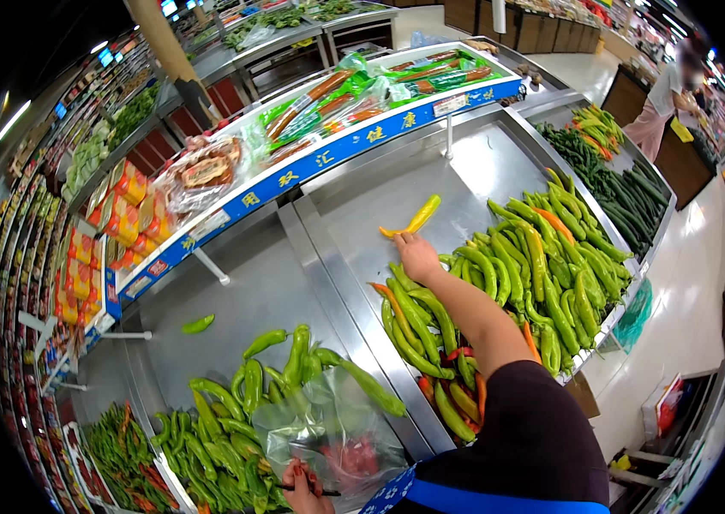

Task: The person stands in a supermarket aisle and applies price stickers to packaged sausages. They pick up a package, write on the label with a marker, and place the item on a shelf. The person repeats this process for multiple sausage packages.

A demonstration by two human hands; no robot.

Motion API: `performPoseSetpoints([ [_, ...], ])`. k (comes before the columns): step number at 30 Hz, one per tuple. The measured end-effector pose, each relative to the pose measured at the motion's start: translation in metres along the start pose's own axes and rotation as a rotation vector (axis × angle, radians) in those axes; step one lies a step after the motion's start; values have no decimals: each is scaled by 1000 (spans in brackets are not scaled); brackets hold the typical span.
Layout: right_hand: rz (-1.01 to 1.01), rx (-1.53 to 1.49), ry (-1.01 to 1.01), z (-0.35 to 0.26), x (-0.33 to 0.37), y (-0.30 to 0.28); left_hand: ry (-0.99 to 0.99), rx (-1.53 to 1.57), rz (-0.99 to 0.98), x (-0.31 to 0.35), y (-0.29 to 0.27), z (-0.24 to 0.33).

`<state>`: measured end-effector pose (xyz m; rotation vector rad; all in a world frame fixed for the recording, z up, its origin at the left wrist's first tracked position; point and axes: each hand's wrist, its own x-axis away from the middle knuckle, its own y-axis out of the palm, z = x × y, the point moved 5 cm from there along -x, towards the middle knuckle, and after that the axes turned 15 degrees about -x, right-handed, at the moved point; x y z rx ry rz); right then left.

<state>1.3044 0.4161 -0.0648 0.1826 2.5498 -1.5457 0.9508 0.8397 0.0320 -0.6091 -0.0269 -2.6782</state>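
My right hand (416, 255) reaches far out over a steel produce bin (465, 171). A yellow long pepper (414, 219) sits just past its fingertips, touching or barely held. Beside my forearm lies a heap of long green peppers (542, 265) with a few orange ones. My left hand (304, 488) is low at the bottom edge, gripping the mouth of a clear plastic bag (328, 428) with something red inside. The bag rests on another pile of green peppers (234, 411) in the left bin.
A raised shelf (311, 163) with a blue front strip holds bagged carrots and packaged goods behind the bins. Dark cucumbers and mixed peppers (620, 188) fill the far right bin. A person (667, 94) stands in the aisle at the upper right. Shelves line the left.
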Motion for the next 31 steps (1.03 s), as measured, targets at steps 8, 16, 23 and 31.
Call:
performPoseSetpoints([
  [8,-308,210,-84,11,-18,41,-81,-121,-52,-6,23,-1],
  [16,135,-44,-79,-123,95,-120,4,-152,-261,2,74,7],
  [23,390,-254,15,-117,218,-173,186,-126,-381,50,76,30],
  [31,1168,-154,-363,-193,420,-407,205,-28,-568,111,44,16],
])
